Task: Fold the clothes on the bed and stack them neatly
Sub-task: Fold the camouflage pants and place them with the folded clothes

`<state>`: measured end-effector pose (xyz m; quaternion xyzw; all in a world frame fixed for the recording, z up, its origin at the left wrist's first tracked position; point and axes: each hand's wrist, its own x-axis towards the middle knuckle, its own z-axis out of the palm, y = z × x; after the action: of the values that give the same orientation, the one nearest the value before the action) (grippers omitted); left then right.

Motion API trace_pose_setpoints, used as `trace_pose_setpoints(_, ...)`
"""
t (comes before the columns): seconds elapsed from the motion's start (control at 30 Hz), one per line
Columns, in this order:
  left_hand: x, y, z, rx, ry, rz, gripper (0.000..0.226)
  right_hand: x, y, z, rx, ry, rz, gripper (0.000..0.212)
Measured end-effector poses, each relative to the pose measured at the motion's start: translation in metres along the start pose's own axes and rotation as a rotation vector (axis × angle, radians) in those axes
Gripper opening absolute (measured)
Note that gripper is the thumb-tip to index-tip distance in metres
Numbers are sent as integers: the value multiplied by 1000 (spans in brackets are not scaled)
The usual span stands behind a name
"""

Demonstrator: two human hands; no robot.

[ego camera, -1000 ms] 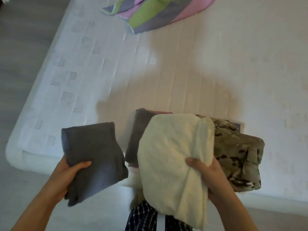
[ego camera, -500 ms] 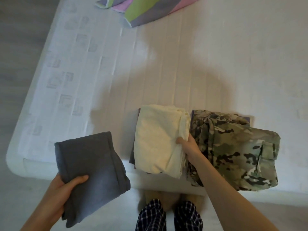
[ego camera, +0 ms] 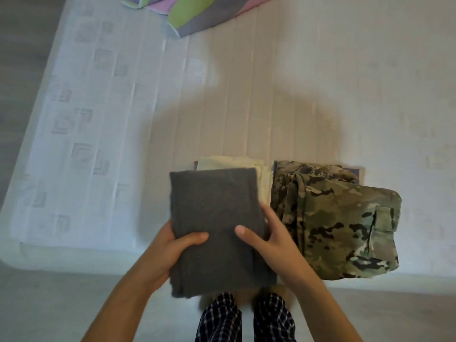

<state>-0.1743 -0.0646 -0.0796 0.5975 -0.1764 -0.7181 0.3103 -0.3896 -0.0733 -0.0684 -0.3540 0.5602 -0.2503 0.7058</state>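
With the folded cream fleece (ego camera: 249, 166) now set down, I've brought the folded dark grey knit garment (ego camera: 217, 218) over it, left hand (ego camera: 172, 248) and right hand (ego camera: 269, 238) both clasping its sides, nearly stacked

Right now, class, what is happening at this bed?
A person stands at the edge of the bed and holds a folded grey garment with both hands, the left hand and the right hand gripping its near part. It sits over a folded cream garment. A folded camouflage garment lies beside that pile. A striped cloth lies unfolded at the far end.
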Motion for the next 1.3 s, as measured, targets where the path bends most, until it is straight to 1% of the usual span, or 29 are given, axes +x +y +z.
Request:
trace_pose_setpoints(0.07,27,-5,20,97,51,52,75,15,11,-9,-52,238,-60,42)
trace_pose_setpoints(0.1,42,-10,27,179,110,76,70,27,21,-12,-92,346,-37,38)
trace_pose_setpoints(0.13,57,-16,32,269,171,85,67,39,30,-12,-151,420,23,36)
trace_pose_setpoints(0.2,80,-32,36,423,238,69,61,57,50,-10,-293,491,182,44)
trace_pose_setpoints(0.27,91,-43,32,511,241,79,56,68,67,-8,-344,509,218,45)
trace_pose_setpoints(0.3,93,-45,30,526,242,97,55,70,72,-9,-315,515,212,42)
trace_pose_setpoints(0.4,93,-49,22,507,240,104,52,67,75,-16,-68,489,251,27)
trace_pose_setpoints(0.43,92,-50,21,499,240,99,52,65,76,-18,-6,503,291,23)
trace_pose_setpoints(0.47,92,-50,21,494,241,91,52,62,78,-19,-3,534,331,23)
trace_pose_setpoints(0.53,94,-49,24,481,242,72,52,52,82,-17,-118,594,373,22)
trace_pose_setpoints(0.6,97,-47,26,473,246,55,51,37,91,-5,-290,615,391,26)
trace_pose_setpoints(0.67,100,-45,24,458,251,40,51,21,103,7,-426,595,385,34)
trace_pose_setpoints(0.73,103,-44,19,461,245,18,51,11,113,17,-448,537,404,42)
trace_pose_setpoints(0.8,106,-42,14,475,228,-7,52,10,118,23,-289,485,426,46)
trace_pose_setpoints(0.87,109,-39,9,475,208,-21,51,13,112,24,-106,485,419,41)
trace_pose_setpoints(0.9,110,-37,7,465,199,-28,51,16,109,23,-104,497,404,36)
trace_pose_setpoints(1.03,113,-35,2,413,183,-46,49,11,99,10,-494,650,295,21)
trace_pose_setpoints(1.07,112,-35,3,421,182,-44,49,6,95,10,-568,646,292,22)
trace_pose_setpoints(1.13,110,-38,10,481,206,-6,50,-2,93,13,-674,615,298,33)
trace_pose_setpoints(1.17,107,-39,14,534,247,41,51,-5,89,16,-703,640,257,38)
trace_pose_setpoints(1.2,102,-40,18,616,317,115,52,-5,83,19,-739,695,170,40)
trace_pose_setpoints(1.27,91,-44,25,883,488,364,55,4,68,26,-903,813,-107,42)
trace_pose_setpoints(1.3,88,-47,29,1031,522,514,55,13,63,30,-994,819,-254,42)
